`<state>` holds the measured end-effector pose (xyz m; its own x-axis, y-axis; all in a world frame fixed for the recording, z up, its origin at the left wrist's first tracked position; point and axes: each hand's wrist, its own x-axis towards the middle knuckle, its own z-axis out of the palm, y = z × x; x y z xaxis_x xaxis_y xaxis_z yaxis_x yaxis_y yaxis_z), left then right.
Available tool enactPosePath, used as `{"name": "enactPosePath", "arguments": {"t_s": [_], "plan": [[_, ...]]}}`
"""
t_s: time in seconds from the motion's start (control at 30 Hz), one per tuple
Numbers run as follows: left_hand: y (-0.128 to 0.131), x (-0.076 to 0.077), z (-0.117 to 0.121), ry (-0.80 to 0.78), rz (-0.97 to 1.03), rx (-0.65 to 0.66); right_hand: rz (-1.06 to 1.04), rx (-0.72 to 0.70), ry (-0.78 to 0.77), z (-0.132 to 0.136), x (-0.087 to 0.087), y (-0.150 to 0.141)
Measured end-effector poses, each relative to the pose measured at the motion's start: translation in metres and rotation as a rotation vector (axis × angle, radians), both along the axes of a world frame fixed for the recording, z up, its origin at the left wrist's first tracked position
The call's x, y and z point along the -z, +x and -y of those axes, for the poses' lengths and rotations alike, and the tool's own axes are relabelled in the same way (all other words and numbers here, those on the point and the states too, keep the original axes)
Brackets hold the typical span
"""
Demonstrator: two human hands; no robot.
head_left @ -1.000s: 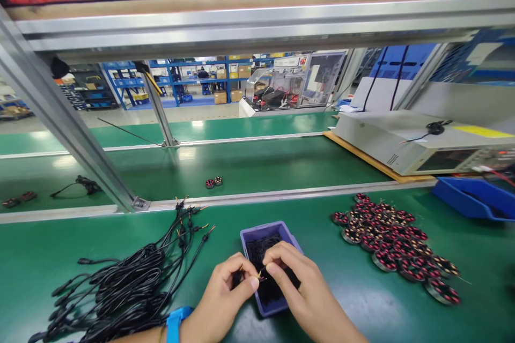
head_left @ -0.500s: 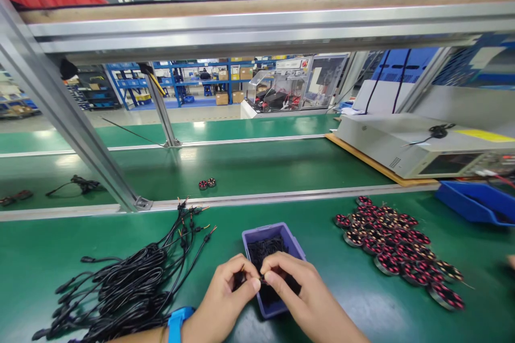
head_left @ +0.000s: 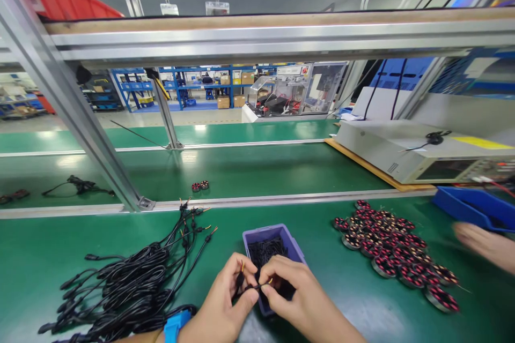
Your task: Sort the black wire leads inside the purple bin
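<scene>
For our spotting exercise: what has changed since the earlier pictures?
Two far coils and a black cord slid left; another person's hand came in at right. The left hand and right hand still hold the wire; cable pile and purple bin stayed.

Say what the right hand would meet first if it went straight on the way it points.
Most likely the fingertips of the left hand: the right hand points forward and to the left, toward them, beside the purple bin. Depth is unclear from this one view.
</scene>
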<state>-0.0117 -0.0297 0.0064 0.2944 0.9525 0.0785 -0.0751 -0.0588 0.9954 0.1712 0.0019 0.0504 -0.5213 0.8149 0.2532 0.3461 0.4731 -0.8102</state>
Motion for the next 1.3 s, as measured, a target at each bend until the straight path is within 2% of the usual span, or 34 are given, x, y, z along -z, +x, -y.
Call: {"name": "enactPosePath", "arguments": {"t_s": [0.13,0.2,0.3,0.37,0.43,0.53,0.7,0.8,0.9,1.0,1.13,1.3], "plan": [[0.002,-0.001,-0.003,-0.018,0.034,-0.039,-0.024,-0.09,-0.019,-0.004,-0.004,0.008],[0.001,0.001,-0.006,-0.057,0.094,-0.037,0.039,-0.072,0.019,-0.008,-0.005,0.014],[0.0,0.009,-0.009,-0.152,0.231,-0.021,0.294,0.108,0.226,-0.015,0.002,0.018],[0.001,0.014,-0.01,-0.19,0.27,0.003,0.517,0.18,0.395,-0.018,0.01,0.013],[0.004,0.015,-0.01,-0.189,0.257,0.025,0.665,0.177,0.49,-0.02,0.018,0.005],[0.009,0.011,-0.007,-0.181,0.217,-0.009,0.716,0.156,0.521,-0.021,0.024,-0.004],[0.013,-0.002,-0.006,-0.254,0.156,-0.043,0.681,0.184,0.513,-0.019,0.018,0.002],[0.012,-0.006,-0.009,-0.279,0.144,-0.049,0.599,0.147,0.518,-0.015,0.012,0.009],[0.011,-0.006,-0.012,-0.277,0.14,-0.058,0.488,0.053,0.53,-0.008,0.005,0.01],[0.012,-0.005,-0.013,-0.265,0.136,-0.046,0.357,0.019,0.454,-0.002,0.001,0.01],[0.013,-0.004,-0.011,-0.259,0.13,-0.034,0.194,0.028,0.323,0.002,0.001,0.013],[0.011,-0.002,-0.01,-0.272,0.098,-0.029,0.021,0.094,0.291,0.002,0.001,0.013]]}}
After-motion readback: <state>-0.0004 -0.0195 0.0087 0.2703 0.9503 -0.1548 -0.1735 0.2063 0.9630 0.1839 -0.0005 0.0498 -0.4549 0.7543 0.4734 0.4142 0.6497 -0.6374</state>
